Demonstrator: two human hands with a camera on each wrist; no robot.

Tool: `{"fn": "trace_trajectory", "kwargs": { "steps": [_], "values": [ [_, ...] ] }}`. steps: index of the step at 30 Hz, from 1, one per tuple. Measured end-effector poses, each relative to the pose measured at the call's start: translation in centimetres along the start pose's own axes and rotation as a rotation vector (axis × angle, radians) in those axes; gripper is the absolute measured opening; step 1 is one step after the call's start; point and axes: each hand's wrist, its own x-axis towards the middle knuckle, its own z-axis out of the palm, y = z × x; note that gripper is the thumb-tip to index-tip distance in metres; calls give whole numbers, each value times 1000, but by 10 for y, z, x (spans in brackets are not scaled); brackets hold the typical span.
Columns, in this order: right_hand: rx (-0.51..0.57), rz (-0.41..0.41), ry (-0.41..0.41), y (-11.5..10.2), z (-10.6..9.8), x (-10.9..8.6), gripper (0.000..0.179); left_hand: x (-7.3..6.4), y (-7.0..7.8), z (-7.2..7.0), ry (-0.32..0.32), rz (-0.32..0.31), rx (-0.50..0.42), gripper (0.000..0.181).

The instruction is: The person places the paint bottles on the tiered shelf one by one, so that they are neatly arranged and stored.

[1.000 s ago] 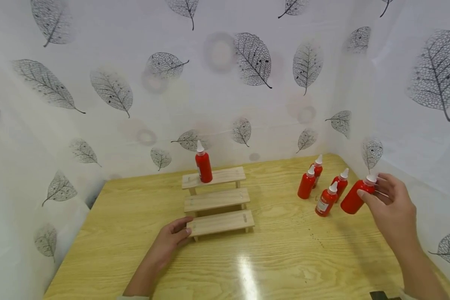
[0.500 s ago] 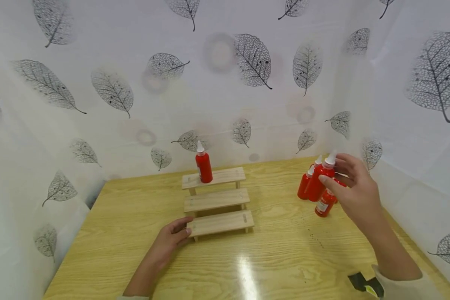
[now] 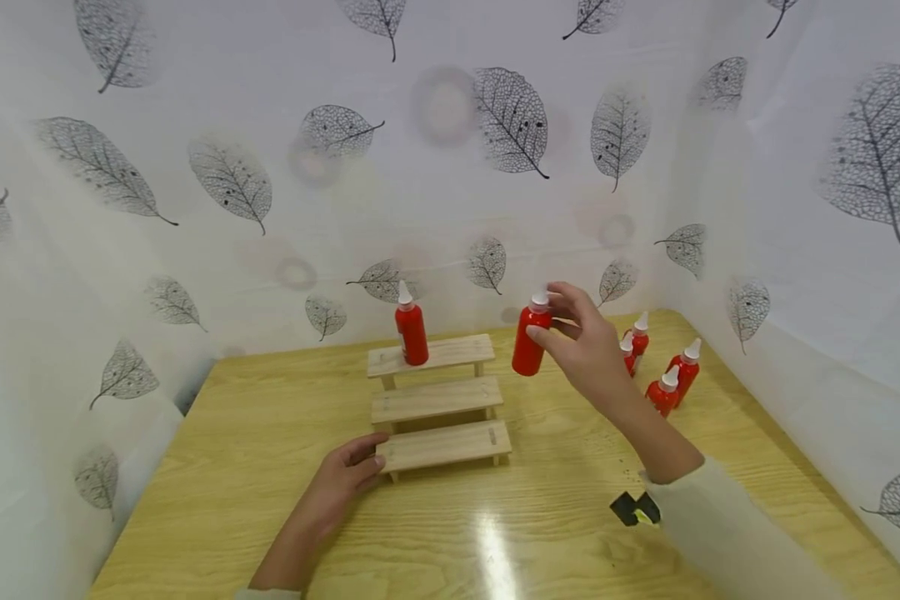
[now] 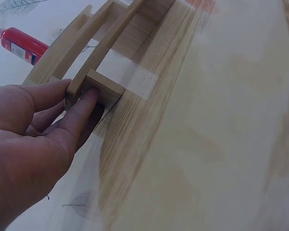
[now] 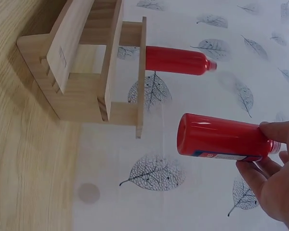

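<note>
Red bottle [image 3: 528, 343] is hanging in mid-air, nearly upright, at the two o'clock of a three-step wooden rack [image 3: 441, 447], as a person's right hand [image 3: 581, 350] is gripping it high, near the neck. Thumb and fingers are closing around its shoulder, a hold that is probably leaving the base free for setting down; the base is clearing the top step and touching nothing. At the rack's eight o'clock, the left hand [image 3: 345, 471] is pinching the near end of the lowest step between curled fingers and thumb, apparently steadying a light frame that could slide.

Farther out, a matching bottle [image 3: 412, 337] is standing on the top step toward its left end, white nozzle pointing to twelve, seemingly leaving room beside it. The two lower steps are carrying nothing. Near three o'clock, four more red bottles [image 3: 687, 375] are standing in a loose cluster, partly hidden behind the right arm and likely within easy reach.

Beneath everything, a yellow wood-grain table [image 3: 270, 433] is catching a streak of glare at six o'clock. White sheeting [image 3: 420, 200] printed with dark skeleton leaves is enclosing the back and both sides.
</note>
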Motion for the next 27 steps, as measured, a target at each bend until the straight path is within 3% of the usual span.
{"fn": "trace_trajectory", "kwargs": {
  "steps": [8, 15, 27],
  "values": [
    [35, -54, -31, 7, 48, 28, 57, 1, 0, 0, 16, -1, 12, 53],
    [-2, -84, -71, 15, 83, 43, 57, 1, 0, 1, 20, 4, 15, 53],
    [-38, -149, -58, 20, 107, 54, 54, 1, 0, 1, 18, 7, -1, 53]
  ]
}}
